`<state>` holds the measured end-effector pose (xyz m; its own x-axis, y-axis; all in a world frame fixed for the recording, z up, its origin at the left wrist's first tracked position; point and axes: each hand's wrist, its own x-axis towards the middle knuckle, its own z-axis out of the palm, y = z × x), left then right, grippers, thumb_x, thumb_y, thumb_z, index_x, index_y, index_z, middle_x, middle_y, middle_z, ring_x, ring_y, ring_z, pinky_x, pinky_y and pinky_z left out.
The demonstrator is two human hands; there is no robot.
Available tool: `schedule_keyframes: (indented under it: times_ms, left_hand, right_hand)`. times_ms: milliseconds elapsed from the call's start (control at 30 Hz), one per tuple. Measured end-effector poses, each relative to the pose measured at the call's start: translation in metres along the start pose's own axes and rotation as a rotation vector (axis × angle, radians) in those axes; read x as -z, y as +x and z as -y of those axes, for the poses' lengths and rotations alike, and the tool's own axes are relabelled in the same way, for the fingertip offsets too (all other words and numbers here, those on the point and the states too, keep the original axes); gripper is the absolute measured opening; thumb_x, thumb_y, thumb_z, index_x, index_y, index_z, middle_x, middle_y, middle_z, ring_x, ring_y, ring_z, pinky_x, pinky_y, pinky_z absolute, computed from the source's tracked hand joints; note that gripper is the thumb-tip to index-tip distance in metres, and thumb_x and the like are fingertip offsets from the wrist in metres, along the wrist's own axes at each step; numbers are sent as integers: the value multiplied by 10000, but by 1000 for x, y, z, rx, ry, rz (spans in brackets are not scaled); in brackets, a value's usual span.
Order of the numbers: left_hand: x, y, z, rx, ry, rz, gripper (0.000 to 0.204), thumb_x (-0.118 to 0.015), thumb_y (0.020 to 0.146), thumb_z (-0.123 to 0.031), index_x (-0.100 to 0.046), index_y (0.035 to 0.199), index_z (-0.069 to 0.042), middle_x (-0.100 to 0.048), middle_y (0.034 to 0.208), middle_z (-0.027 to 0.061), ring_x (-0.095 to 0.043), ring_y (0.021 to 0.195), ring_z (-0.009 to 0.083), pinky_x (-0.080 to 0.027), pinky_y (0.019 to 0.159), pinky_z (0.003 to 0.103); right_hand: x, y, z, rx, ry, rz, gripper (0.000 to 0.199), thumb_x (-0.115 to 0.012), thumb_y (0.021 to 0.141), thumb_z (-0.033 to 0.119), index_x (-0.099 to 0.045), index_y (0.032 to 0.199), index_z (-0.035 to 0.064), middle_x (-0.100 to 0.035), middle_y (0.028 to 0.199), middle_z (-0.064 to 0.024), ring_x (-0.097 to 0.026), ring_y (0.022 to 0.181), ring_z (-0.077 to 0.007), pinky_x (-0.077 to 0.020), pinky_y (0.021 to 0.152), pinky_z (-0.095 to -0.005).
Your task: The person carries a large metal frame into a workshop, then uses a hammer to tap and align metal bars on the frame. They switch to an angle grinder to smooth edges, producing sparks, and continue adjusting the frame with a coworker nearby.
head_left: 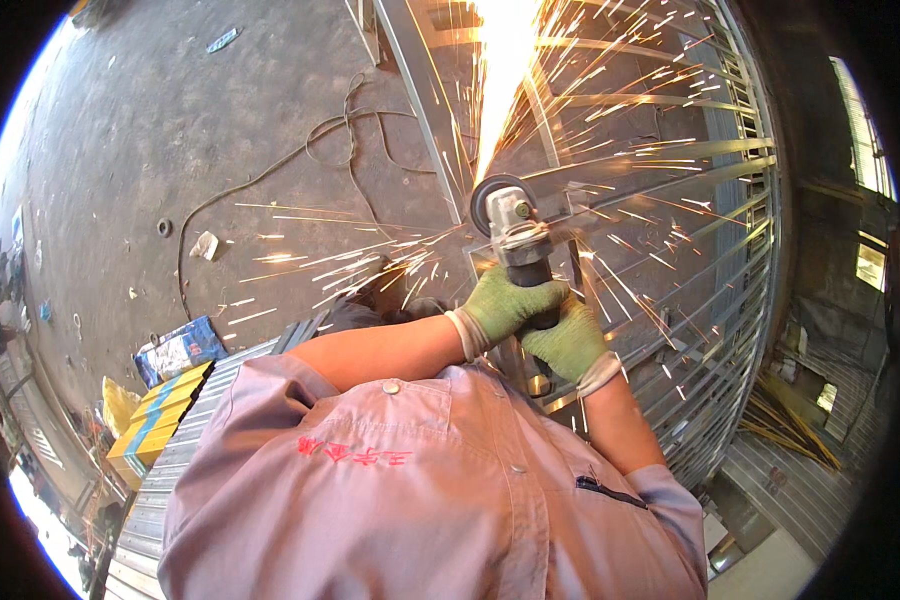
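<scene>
An angle grinder (520, 228) with a grey metal head is gripped in both my gloved hands. My left hand (510, 303), in a green knit glove, wraps round the body just behind the head. Farther back, my right hand (570, 345) is closed round the same body, in a matching glove. The dark disc (489, 203) meets the steel frame (457, 205), and a bright stream of sparks (503, 80) shoots away to the far side. More sparks scatter left and right. The exact contact spot is hidden by the grinder head.
Steel bars of a large frame (710, 150) spread out on the right. A cable (260, 183) snakes across the concrete floor on the left. Yellow stacked bars (160, 420) and a blue-white bag (185, 350) lie at the left, next to grey metal profiles (195, 425).
</scene>
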<state>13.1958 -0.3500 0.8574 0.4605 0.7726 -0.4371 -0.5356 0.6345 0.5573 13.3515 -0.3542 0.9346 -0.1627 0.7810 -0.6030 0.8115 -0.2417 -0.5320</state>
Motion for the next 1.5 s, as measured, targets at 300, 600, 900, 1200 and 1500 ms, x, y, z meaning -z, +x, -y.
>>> schedule_keyframes:
  times_ms: [300, 600, 900, 1200, 1500]
  left_hand:
    - [-2, 5, 20, 13, 0, -28, 354, -898, 912, -324, -795, 1081, -30, -798, 962, 78, -751, 871, 155, -625, 803, 363]
    - [-2, -10, 21, 12, 41, -33, 361, -885, 966, -320, -793, 1166, -33, -794, 1071, 56, -745, 958, 149, -622, 882, 350]
    - [-6, -3, 8, 62, 117, -47, 360, -895, 947, -329, -789, 1119, -31, -788, 1014, 49, -737, 919, 143, -618, 847, 354]
    - [7, 12, -14, 122, 105, -41, 333, -898, 927, -310, -799, 1083, -33, -785, 1022, 51, -736, 913, 158, -617, 840, 347]
    - [37, -9, -31, 123, 155, 20, 339, -927, 903, -324, -806, 1041, -40, -772, 968, 30, -715, 876, 126, -603, 815, 344]
  right_hand:
    - [5, -4, 5, -95, -98, 13, 533, -885, 841, 237, -689, 1290, 28, -805, 1150, -190, -792, 1067, -309, -620, 930, -415]
    - [-5, -13, -11, 30, 5, -29, 475, -888, 818, 202, -715, 1220, 19, -809, 1086, -187, -798, 1016, -332, -625, 899, -426]
    - [-2, -17, -8, -35, -20, -91, 533, -894, 819, 274, -696, 1272, 74, -795, 1141, -201, -786, 1070, -349, -620, 938, -419]
    - [-4, 4, 13, 6, -120, -115, 531, -870, 857, 299, -679, 1292, 64, -795, 1123, -218, -781, 1050, -416, -623, 920, -468]
    - [-33, 1, 41, -26, -134, -164, 459, -901, 848, 274, -726, 1182, 11, -822, 1007, -187, -814, 959, -336, -632, 846, -430]
